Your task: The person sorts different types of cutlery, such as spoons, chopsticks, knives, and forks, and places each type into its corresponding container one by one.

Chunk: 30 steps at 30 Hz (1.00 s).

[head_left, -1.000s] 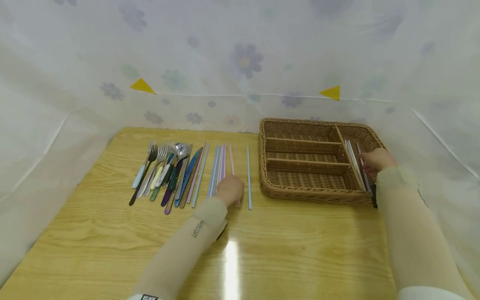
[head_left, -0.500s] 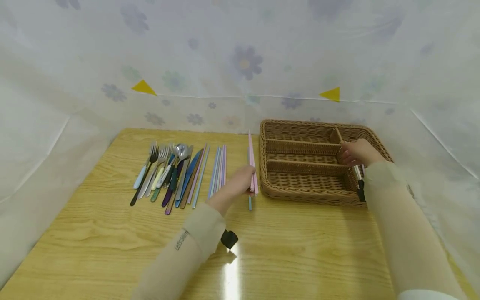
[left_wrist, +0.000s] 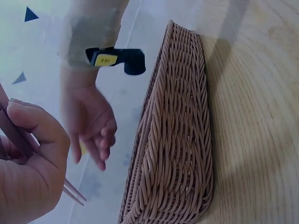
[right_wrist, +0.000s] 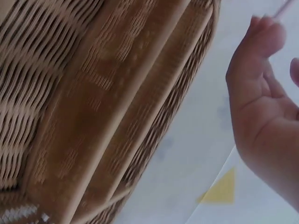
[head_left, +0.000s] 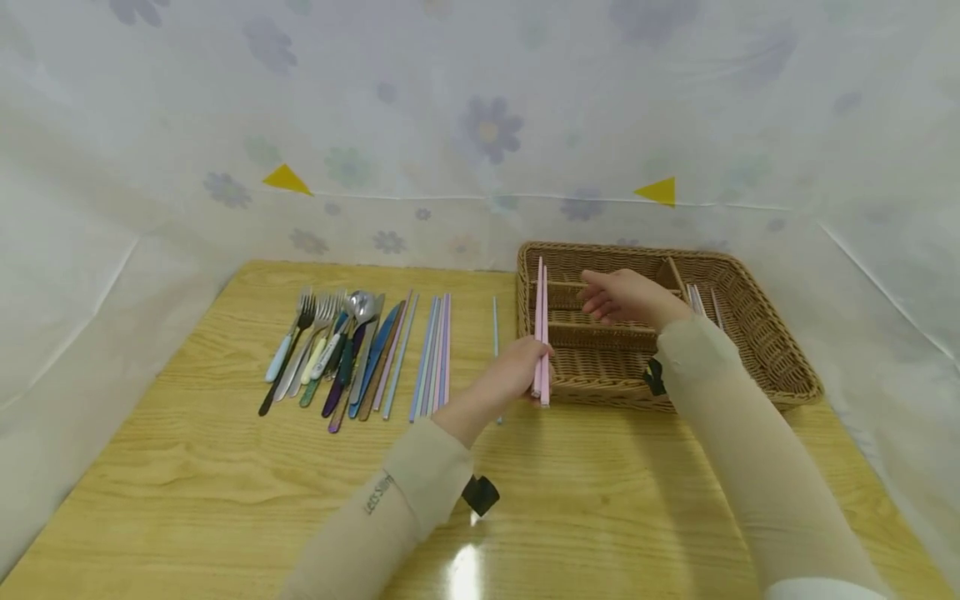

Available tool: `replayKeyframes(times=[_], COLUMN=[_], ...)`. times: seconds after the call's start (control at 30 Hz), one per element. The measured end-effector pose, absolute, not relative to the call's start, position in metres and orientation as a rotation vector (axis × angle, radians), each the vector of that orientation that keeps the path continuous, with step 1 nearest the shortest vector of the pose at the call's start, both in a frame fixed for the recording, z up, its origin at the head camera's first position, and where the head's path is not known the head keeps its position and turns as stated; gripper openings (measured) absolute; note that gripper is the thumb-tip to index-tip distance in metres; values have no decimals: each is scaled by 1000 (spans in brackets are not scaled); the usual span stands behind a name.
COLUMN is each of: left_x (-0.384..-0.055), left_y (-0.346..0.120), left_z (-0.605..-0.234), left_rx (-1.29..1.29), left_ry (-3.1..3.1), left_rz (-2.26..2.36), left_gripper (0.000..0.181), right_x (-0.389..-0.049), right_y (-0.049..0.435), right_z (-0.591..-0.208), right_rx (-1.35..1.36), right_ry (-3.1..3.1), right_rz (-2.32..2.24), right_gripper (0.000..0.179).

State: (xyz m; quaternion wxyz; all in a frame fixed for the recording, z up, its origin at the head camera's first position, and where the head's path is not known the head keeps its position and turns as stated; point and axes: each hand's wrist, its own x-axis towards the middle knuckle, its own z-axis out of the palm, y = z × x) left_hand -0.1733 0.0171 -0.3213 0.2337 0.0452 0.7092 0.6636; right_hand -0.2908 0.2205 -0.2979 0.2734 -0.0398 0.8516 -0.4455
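Note:
My left hand [head_left: 519, 367] pinches a pair of pink chopsticks [head_left: 542, 312], raised over the left rim of the wicker basket [head_left: 600, 395]. In the left wrist view, the same hand [left_wrist: 32, 163] curls its thumb and fingers round the chopsticks. My right hand [head_left: 626, 297] hovers above the basket's left compartments with nothing in it, its fingers loosely bent, to the right of the chopsticks and apart from them. The right wrist view has this hand [right_wrist: 266, 98] beside the basket's dividers. A few chopsticks [head_left: 696, 300] lie in the basket's right compartment.
A light blue chopstick [head_left: 495, 321] lies alone left of the basket, partly behind my left arm. Further left are a row of pastel chopsticks [head_left: 433, 350], then knives [head_left: 386, 350], spoons [head_left: 362, 305] and forks [head_left: 306, 310]. Flowered cloth [head_left: 450, 100] hangs around the table.
My left hand has picked up the pink chopsticks and carried them right to the basket. My right hand has left the right compartment and moved left across the basket.

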Motion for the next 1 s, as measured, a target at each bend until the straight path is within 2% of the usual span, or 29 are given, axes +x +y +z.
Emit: replayKeyframes(times=[0.1, 0.27, 0.33, 0.7, 1.0], left_x=[-173, -171, -170, -165, -173], left_y=[22, 28, 29, 33, 31], left_z=[-323, -324, -325, -328, -332], left_rx=[142, 166, 174, 267, 262], left_ry=[1954, 1924, 1924, 1971, 2017], left_rz=[1819, 1803, 1794, 1721, 1702], left_gripper=[34, 34, 34, 33, 22], right_x=[-290, -290, -291, -291, -289], right_y=[204, 191, 190, 194, 190], right_z=[-301, -307, -307, -302, -306], right_rx=[-111, -67, -52, 13, -120], right_ry=[2212, 2069, 2043, 2002, 1953], right_rz=[-1225, -1393, -1448, -1589, -1374], right_gripper=[58, 30, 25, 20, 25])
